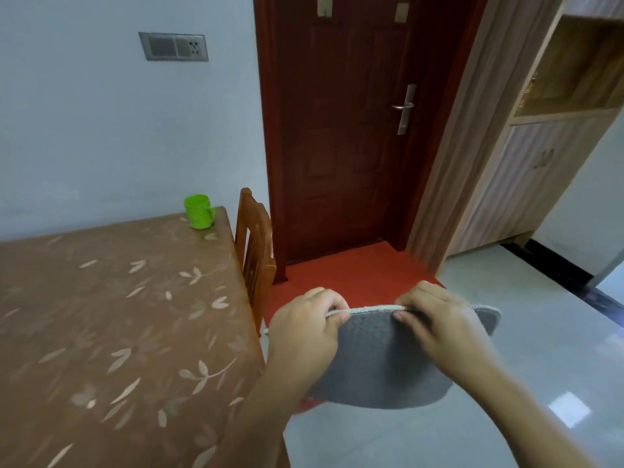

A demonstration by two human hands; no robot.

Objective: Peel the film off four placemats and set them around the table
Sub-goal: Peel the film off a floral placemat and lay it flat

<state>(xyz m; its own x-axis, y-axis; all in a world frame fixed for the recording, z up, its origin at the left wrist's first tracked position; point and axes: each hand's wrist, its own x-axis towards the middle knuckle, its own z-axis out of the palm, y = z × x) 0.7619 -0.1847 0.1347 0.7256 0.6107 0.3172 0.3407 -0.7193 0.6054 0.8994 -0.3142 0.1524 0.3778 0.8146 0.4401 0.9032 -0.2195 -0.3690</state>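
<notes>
Round grey placemat [378, 366] held in the air at 5 o'clock, beside the table [101, 315], left hand [304, 336] pinching its top rim at 11 o'clock, right hand [445, 327] pinching the rim at 1 o'clock, fingers [329, 298] curled tight, green cup [198, 212] on the table at 10 o'clock.

Table [101, 315], brown leaf-print cover, fills view from 7 to 10 o'clock. Green mug [198, 211] upright at tabletop's 1 o'clock, near far right corner. Glossy tile floor [540, 332] at 4 o'clock carries red mat [347, 268] and wooden chair [255, 251].
</notes>
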